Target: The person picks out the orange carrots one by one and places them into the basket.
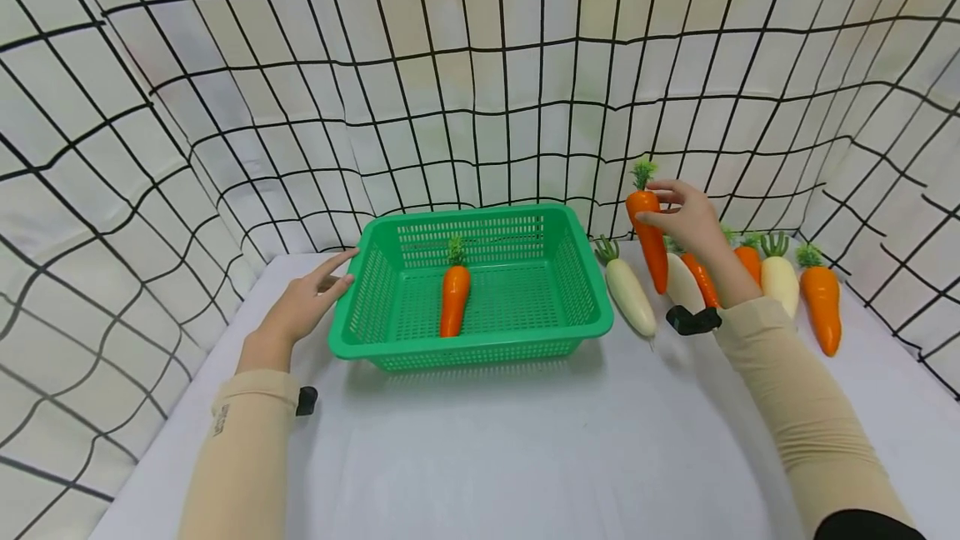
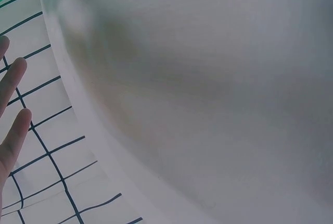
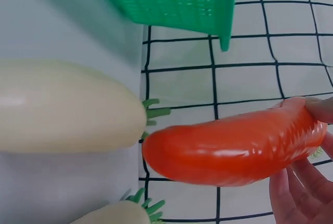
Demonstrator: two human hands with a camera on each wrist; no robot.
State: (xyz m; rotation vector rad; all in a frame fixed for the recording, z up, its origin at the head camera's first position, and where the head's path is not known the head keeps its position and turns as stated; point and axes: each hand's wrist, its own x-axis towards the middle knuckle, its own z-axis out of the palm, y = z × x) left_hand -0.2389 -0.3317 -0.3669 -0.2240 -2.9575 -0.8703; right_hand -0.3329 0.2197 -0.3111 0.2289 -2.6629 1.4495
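My right hand (image 1: 692, 222) pinches an orange carrot (image 1: 649, 240) near its leafy top and holds it upright, tip down, above the table. In the right wrist view, the held carrot (image 3: 223, 151) stretches sideways from the fingertips. A green basket (image 1: 487, 347) stands in the middle of the table with another carrot (image 1: 453, 300) lying inside. At the basket's left rim is my left hand (image 1: 296, 307), its fingers spread and loosely bent, fingertips right at the edge. A white radish (image 1: 630, 297) lies between the basket and my right hand.
Under and beyond my right forearm lie more carrots and white radishes, among them a radish (image 1: 780, 280) and a carrot (image 1: 822, 307) at the far right. A black wire grid (image 1: 506, 69) rises behind the white table (image 1: 465, 448) and along both sides.
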